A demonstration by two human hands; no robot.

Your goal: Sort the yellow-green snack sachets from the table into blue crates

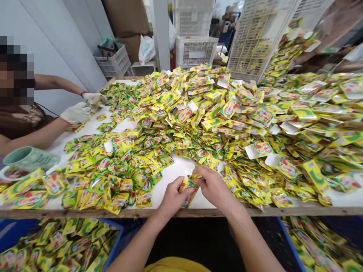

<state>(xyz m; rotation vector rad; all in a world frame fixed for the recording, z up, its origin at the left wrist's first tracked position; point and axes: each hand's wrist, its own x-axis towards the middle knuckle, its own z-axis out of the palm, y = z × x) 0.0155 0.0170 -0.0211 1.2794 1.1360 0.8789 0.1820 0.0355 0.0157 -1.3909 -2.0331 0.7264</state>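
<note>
You are gripping a small stack of yellow-green sachets between both hands. Your left hand is cupping it from below and from the side. Your right hand is closing thumb and fingers on its upper edge. The stack is sitting between your palms, just over the near edge of the bench, above a bare white patch.

To judge from the grip, you are gathering and squaring up a handful, not picking or dropping.

Loose sachets are lying just left of your left hand, and more are lying just right of your right hand. The big heap is piling up beyond both. Under the bench edge, a blue bin is sitting below your left arm and another below your right, both holding sachets.

The next move is calling for an even squeeze from both sides, since glossy packets are likely to fan out and slip. It is also calling for one hand to take the whole stack before the other lets go.

Far to your left, a co-worker's gloved hands are handling sachets of their own, with a mug lying nearer you.
</note>
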